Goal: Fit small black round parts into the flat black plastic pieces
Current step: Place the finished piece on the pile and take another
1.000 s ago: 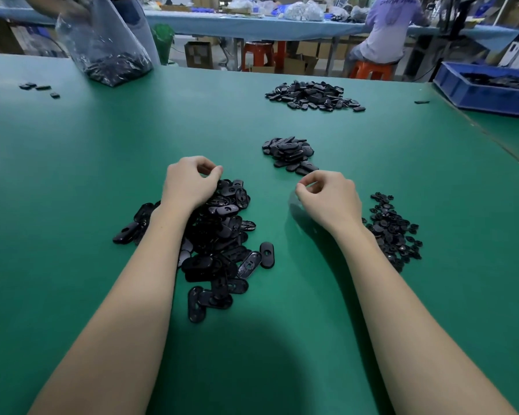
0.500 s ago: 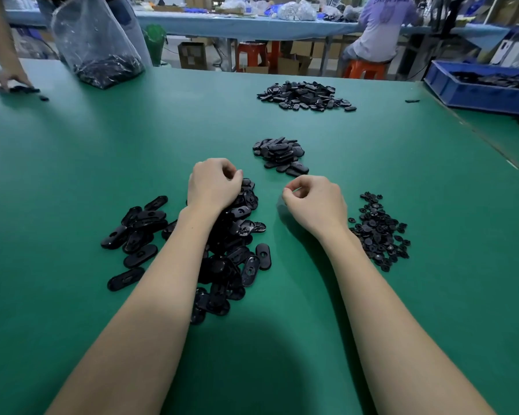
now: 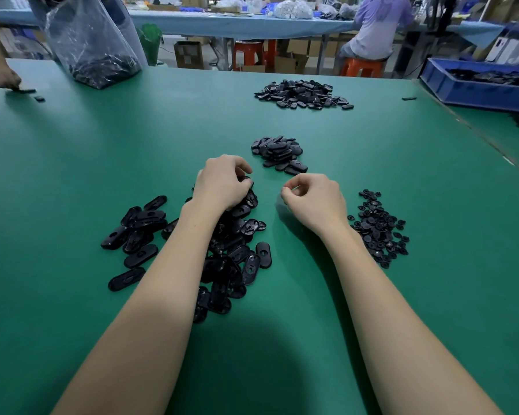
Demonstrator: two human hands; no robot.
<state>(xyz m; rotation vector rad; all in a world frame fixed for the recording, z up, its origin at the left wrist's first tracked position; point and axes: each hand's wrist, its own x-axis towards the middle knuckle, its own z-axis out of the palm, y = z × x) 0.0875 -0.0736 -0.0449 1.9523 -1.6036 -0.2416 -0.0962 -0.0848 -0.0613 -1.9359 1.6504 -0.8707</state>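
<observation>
Head view: the left hand (image 3: pixel 222 182) sits knuckles-up on the far end of the big heap of flat black plastic pieces (image 3: pixel 231 253), fingers curled down into it; whether they actually hold a piece, I cannot tell. The right hand (image 3: pixel 315 200) hangs just above the green table (image 3: pixel 72 175), fingers curled with thumb and forefinger tips nearly meeting; anything pinched there is too small to see. Small black round parts (image 3: pixel 378 227) lie in a scatter just right of that wrist. A small stack of flat pieces (image 3: pixel 277 152) sits beyond the hands, a wider pile (image 3: pixel 303 94) farther back. Far left, another person's hand (image 3: pixel 2 77) touches the table beside a clear plastic bag (image 3: pixel 93 43). A blue bin (image 3: pixel 477 85) stands far right; a seated person (image 3: pixel 375 28) works behind.
</observation>
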